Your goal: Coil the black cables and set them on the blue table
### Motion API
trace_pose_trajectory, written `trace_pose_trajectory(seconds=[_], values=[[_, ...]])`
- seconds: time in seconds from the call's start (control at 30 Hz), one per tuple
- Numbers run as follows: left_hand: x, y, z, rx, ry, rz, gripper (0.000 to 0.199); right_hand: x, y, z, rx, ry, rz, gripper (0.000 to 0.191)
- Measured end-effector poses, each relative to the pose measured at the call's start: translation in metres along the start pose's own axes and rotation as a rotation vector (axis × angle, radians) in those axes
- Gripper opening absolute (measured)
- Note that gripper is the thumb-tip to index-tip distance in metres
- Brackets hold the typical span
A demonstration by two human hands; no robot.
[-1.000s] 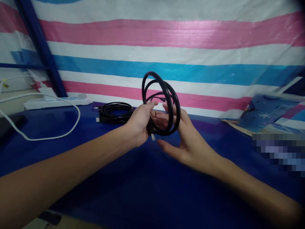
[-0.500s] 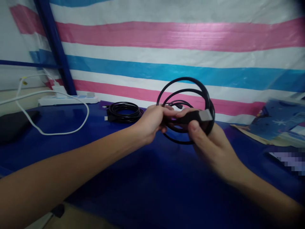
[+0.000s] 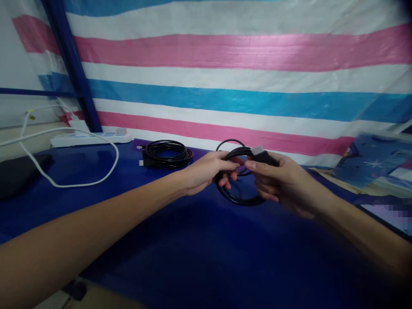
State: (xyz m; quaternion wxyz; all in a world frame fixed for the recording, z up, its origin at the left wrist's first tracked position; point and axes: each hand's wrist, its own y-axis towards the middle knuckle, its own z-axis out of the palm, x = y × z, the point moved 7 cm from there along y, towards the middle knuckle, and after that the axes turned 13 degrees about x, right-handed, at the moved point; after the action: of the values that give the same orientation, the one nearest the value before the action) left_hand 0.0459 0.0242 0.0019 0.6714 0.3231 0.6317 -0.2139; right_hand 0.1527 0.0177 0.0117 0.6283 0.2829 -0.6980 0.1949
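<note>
Held cable: a black cable [image 3: 238,201] wound into a loop, hanging between the two hands over the tabletop [image 3: 206,253]; whether its lower edge touches the surface, I cannot tell.
Loop's lie: its opening faces the viewer, wider from left to right than it is tall.
Connector: the black plug body [image 3: 264,159] lies along the top right of the loop, its long axis sloping from upper left to lower right, the pale end pointing left and a little up.
Left grip: the left hand [image 3: 210,168] is closed around the left side of the loop, thumb on top, fingers curled below.
Right grip: the right hand [image 3: 283,178] pinches the plug end and the strands beside it, thumb in front, fingers behind.
Coiled cable: a second black coil [image 3: 170,166] lies flat, left of the left hand, both pale ends pointing left.
Rear loop: a thin black strand [image 3: 230,140] arches behind the hands; whether it joins the held cable is unclear.
Power strip: the white strip [image 3: 122,138] carries a white charger [image 3: 79,125], with a white cord [image 3: 117,154] looping in front.
Packet: a blue packet [image 3: 363,159] with a snowflake, at far right; its contents are hidden.
</note>
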Motion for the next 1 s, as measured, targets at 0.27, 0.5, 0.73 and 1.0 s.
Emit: trace_pose_trajectory(seconds=[0.27,0.5,0.73,1.0], values=[[-0.009,-0.006,0.023,0.246,0.121,-0.022,0.018,0.024,-0.007,-0.008,-0.135,-0.434,-0.142,0.075],[-0.011,-0.005,0.006,0.018,0.504,-0.031,0.024,0.027,-0.009,0.002,-0.084,-1.045,-0.254,0.033],[-0.029,-0.009,0.007,-0.059,0.546,0.142,0.026,0.031,-0.011,-0.009,-0.207,-0.901,-0.294,0.022],[-0.016,-0.013,-0.051,-0.563,0.562,0.11,0.027,0.019,-0.015,-0.038,-0.316,0.048,-0.238,0.044]])
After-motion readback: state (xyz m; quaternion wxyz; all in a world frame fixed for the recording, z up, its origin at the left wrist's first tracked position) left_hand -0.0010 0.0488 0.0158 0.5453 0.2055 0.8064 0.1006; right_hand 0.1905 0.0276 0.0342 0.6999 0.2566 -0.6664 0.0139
